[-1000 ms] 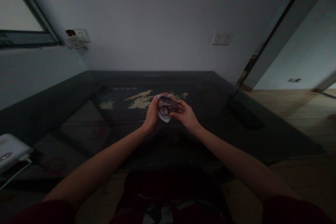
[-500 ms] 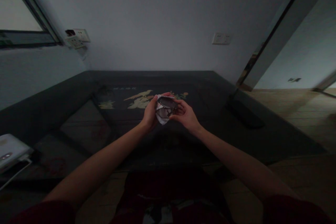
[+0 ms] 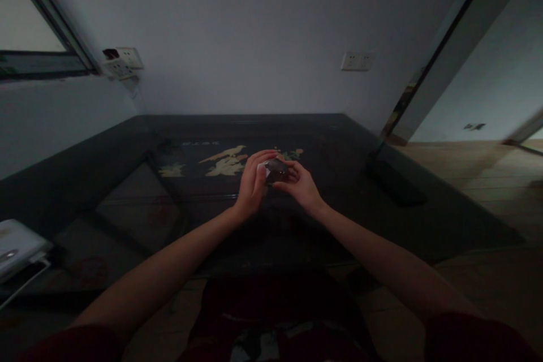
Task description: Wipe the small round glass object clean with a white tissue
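Both my hands meet above the middle of a dark glass-topped table (image 3: pixel 139 203). Between them is a small dark object with a bit of white cloth or paper (image 3: pixel 275 169) around it; in this dim light I cannot name it further. My left hand (image 3: pixel 253 184) curls its fingers over the object's left side and covers most of the white wrap. My right hand (image 3: pixel 300 185) pinches the object from the right with its fingertips.
The tabletop carries a pale bird-and-flower picture (image 3: pixel 227 161). A white device with a cable (image 3: pixel 17 246) lies at the left edge. A dark flat item (image 3: pixel 394 184) rests at the table's right side. Wall sockets (image 3: pixel 358 60) sit on the far wall; a doorway opens on the right.
My left hand has closed further over the object, so most of the white wrap that showed before is now hidden. The bundle looks smaller and more tightly held. My arms barely moved.
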{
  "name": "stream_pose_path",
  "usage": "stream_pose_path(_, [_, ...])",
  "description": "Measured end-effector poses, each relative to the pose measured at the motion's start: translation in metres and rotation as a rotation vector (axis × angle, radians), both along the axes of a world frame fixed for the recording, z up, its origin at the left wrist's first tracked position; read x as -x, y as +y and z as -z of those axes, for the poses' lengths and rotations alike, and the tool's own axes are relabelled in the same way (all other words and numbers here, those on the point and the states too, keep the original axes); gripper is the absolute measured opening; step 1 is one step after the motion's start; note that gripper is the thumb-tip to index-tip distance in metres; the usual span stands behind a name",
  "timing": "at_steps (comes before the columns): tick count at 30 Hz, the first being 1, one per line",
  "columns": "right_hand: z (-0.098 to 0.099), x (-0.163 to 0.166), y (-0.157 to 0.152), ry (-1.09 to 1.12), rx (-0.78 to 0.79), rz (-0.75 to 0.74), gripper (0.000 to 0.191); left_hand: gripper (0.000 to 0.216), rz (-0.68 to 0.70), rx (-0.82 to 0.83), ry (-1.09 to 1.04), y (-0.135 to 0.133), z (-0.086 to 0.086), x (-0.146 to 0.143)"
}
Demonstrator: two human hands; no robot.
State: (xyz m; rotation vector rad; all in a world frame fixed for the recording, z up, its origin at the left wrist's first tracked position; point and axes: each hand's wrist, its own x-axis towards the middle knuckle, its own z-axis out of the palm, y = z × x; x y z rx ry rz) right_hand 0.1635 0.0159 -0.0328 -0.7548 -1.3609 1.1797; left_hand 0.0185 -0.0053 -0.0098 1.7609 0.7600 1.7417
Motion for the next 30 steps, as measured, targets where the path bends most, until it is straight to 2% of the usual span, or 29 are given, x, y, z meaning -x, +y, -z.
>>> stream_pose_path(3, [-0.002, 0.0, -0.003, -0.02, -0.025, -0.011, 0.066, 0.038, 0.088, 0.162, -0.14, 0.007, 0.0, 0.0])
stream_pose_path(8, [-0.005, -0.001, -0.007, -0.053, -0.052, -0.064, 0.07, 0.034, 0.279, 0.592, -0.412, 0.02, -0.001, 0.0])
stream_pose_path(10, [-0.004, -0.001, -0.006, -0.058, -0.056, -0.077, 0.07, 0.034, 0.321, 0.696, -0.464, 0.022, -0.001, -0.001])
stream_pose_path(12, [-0.004, -0.001, -0.004, -0.054, -0.05, -0.076, 0.07, 0.036, 0.321, 0.673, -0.476, 0.022, 0.0, -0.002])
stream_pose_path(14, [-0.003, -0.001, -0.002, -0.042, -0.04, -0.06, 0.068, 0.039, 0.279, 0.527, -0.43, 0.018, 0.002, -0.002])
stream_pose_path(18, [-0.002, -0.001, 0.0, -0.008, -0.026, -0.02, 0.064, 0.044, 0.105, 0.154, -0.206, 0.006, 0.006, -0.001])
stream_pose_path(22, [-0.001, 0.0, -0.001, 0.004, -0.01, -0.011, 0.064, 0.047, 0.01, -0.03, -0.034, 0.0, 0.007, 0.0])
stream_pose_path(25, [-0.002, 0.0, -0.003, -0.003, -0.023, -0.001, 0.066, 0.046, 0.031, 0.044, -0.059, 0.002, 0.006, 0.0])
stream_pose_path(30, [-0.004, -0.001, -0.007, -0.053, -0.064, -0.023, 0.071, 0.041, 0.207, 0.396, -0.301, 0.014, 0.004, 0.0])
